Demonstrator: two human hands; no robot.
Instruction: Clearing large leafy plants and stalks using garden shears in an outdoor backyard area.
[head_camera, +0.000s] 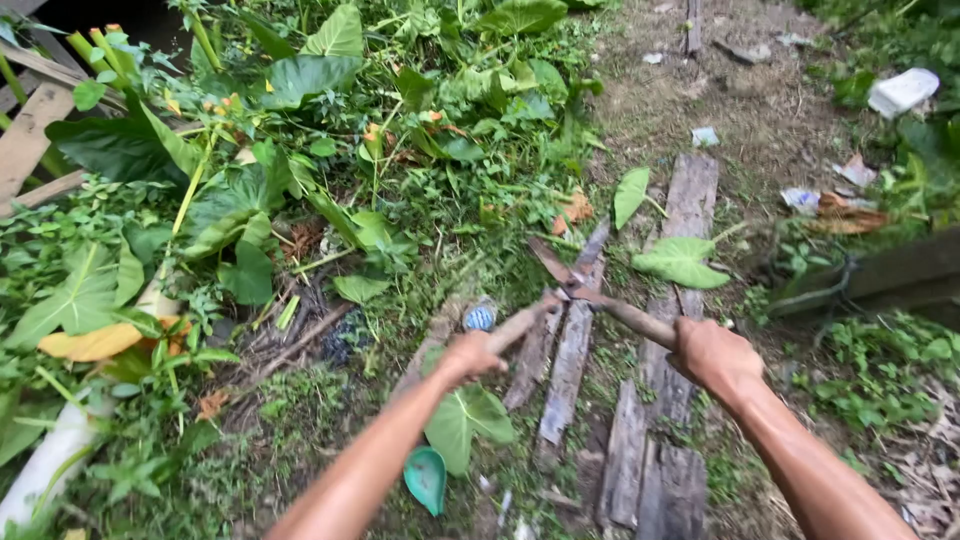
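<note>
I hold a pair of rusty garden shears (575, 285) with wooden handles out in front of me. My left hand (468, 355) grips the left handle. My right hand (712, 355) grips the right handle. The handles are spread wide and the blades point up and left, toward cut stems and broad green leaves (300, 80). Two cut leaves (680, 262) lie on the planks just beyond the blades.
Weathered wooden planks (690, 200) lie on the ground under and ahead of my hands. Dense leafy plants fill the left half. A white pipe (50, 460) lies at lower left. Litter and a white container (903, 90) sit at upper right beside bare dirt.
</note>
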